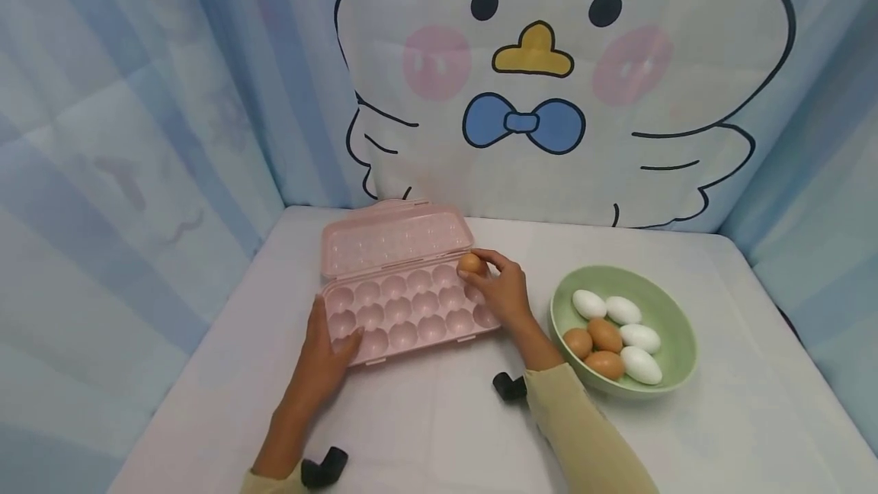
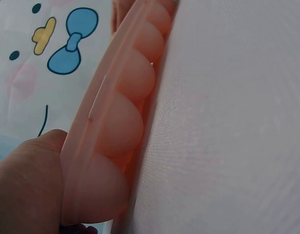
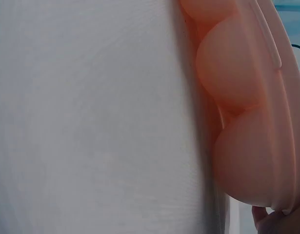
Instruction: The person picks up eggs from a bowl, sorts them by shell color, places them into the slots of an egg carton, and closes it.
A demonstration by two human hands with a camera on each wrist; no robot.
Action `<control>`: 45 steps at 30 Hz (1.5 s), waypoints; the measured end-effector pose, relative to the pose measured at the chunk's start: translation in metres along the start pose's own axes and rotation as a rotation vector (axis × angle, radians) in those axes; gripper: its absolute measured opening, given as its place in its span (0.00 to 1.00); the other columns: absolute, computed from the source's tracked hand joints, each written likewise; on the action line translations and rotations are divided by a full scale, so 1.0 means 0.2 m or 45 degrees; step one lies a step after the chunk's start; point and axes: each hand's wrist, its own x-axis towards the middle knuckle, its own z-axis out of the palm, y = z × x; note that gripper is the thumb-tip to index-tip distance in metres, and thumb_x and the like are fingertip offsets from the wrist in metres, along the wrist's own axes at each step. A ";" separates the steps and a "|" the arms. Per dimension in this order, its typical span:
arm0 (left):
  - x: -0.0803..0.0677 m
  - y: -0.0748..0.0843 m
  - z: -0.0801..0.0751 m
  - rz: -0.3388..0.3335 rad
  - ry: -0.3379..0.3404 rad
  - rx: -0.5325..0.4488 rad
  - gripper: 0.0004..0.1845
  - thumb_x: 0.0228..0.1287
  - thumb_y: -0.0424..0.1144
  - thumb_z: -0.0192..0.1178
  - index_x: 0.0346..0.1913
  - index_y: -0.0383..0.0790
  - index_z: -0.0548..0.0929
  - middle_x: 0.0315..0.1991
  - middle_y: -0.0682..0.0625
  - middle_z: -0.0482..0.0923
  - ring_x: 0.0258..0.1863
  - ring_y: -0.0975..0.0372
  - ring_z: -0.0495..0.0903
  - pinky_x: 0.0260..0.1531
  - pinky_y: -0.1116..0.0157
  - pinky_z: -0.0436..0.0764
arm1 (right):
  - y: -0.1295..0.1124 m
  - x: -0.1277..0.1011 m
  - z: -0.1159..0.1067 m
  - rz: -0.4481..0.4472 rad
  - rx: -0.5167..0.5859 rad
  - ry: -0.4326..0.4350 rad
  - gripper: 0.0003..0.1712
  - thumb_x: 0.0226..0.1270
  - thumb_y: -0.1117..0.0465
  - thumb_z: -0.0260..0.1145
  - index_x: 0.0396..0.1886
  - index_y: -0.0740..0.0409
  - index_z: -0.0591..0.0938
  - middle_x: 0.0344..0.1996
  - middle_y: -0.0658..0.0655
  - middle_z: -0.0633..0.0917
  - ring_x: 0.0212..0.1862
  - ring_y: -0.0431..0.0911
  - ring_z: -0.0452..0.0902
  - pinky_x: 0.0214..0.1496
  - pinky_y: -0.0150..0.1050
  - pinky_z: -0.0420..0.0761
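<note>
1. One smooth brown egg sits at the back-right end of the pink plastic egg tray, pinched between right hand thumb and forefinger; can't tell if seated.
2. I'd centre it, lower gently, release once the cup bears it.
3. Left hand is spread at the near-left corner; best used as light bracing.
4. Round light-green bowl, right: four white eggs, three brown ones.
5. No readable brands, labels or writing; cartoon-bird fabric backdrop only.
</note>
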 end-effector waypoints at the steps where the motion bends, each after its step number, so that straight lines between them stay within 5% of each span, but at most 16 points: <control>1: 0.00 0.00 0.00 0.007 0.002 -0.003 0.54 0.75 0.56 0.58 0.84 0.45 0.30 0.84 0.43 0.29 0.82 0.47 0.36 0.76 0.43 0.47 | 0.00 0.01 0.00 -0.005 -0.013 -0.001 0.26 0.57 0.62 0.83 0.57 0.57 0.88 0.56 0.57 0.87 0.63 0.51 0.77 0.69 0.50 0.70; 23: 0.01 0.03 0.01 -0.019 0.001 0.022 0.55 0.74 0.57 0.57 0.83 0.44 0.28 0.84 0.41 0.27 0.82 0.47 0.33 0.76 0.43 0.46 | 0.00 -0.02 0.00 0.047 -0.104 0.023 0.26 0.60 0.63 0.81 0.59 0.57 0.87 0.58 0.58 0.86 0.62 0.56 0.80 0.66 0.52 0.75; 31: 0.02 0.02 0.02 -0.011 -0.009 0.025 0.55 0.75 0.58 0.56 0.83 0.45 0.27 0.84 0.41 0.26 0.81 0.45 0.33 0.75 0.42 0.46 | -0.04 -0.01 -0.04 -0.080 -0.027 0.057 0.27 0.60 0.60 0.81 0.60 0.59 0.86 0.58 0.56 0.86 0.62 0.52 0.79 0.67 0.46 0.75; 38: 0.01 0.03 0.01 -0.021 -0.029 0.030 0.56 0.75 0.58 0.56 0.82 0.44 0.25 0.83 0.40 0.25 0.81 0.44 0.33 0.75 0.40 0.46 | -0.26 -0.07 -0.24 -0.243 0.077 -0.011 0.26 0.63 0.68 0.77 0.62 0.61 0.84 0.60 0.55 0.85 0.65 0.48 0.78 0.67 0.41 0.75; 45: 0.00 0.04 0.01 0.002 -0.017 0.036 0.56 0.75 0.57 0.57 0.82 0.43 0.26 0.83 0.39 0.25 0.81 0.42 0.34 0.74 0.38 0.47 | -0.29 -0.18 -0.64 -0.103 -0.056 -0.103 0.28 0.68 0.60 0.76 0.66 0.57 0.81 0.62 0.53 0.83 0.63 0.47 0.79 0.66 0.41 0.76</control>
